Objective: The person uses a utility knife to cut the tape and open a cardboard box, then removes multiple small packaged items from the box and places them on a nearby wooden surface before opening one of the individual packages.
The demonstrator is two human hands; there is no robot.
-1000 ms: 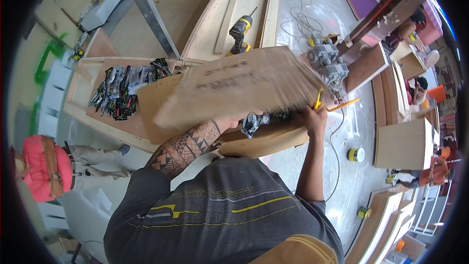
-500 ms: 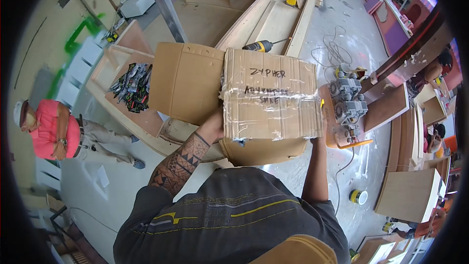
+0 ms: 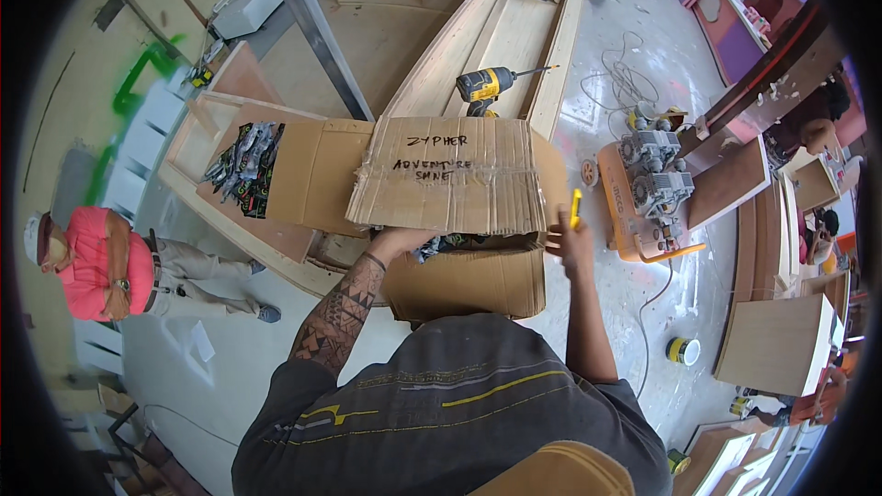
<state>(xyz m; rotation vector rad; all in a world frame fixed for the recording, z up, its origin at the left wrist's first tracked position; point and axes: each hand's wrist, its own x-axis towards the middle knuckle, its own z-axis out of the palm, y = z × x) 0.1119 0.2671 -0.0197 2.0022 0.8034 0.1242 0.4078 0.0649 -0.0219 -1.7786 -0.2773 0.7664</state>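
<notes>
A brown cardboard box (image 3: 464, 283) stands open in front of me on a wooden bench. Its big taped flap (image 3: 450, 176), with handwriting on it, is folded back away from me. My left hand (image 3: 397, 242) reaches under the near edge of that flap into the box, where dark packets (image 3: 439, 244) show; its fingertips are hidden. My right hand (image 3: 571, 246) hovers just off the box's right side, apart from it. It grips a slim yellow tool (image 3: 576, 208) that points upward.
A yellow and black cordless drill (image 3: 487, 86) lies on a long wooden frame (image 3: 514, 28) beyond the box. A wooden tray (image 3: 197, 142) with dark packets is to the left, an orange machine (image 3: 643, 186) to the right. A person in a pink shirt (image 3: 92, 266) stands at left. A yellow tape roll (image 3: 684, 350) lies on the floor.
The box has come down from in front of me and its flap has swung back. My right hand has let go of the box's side and now holds the yellow tool beside it.
</notes>
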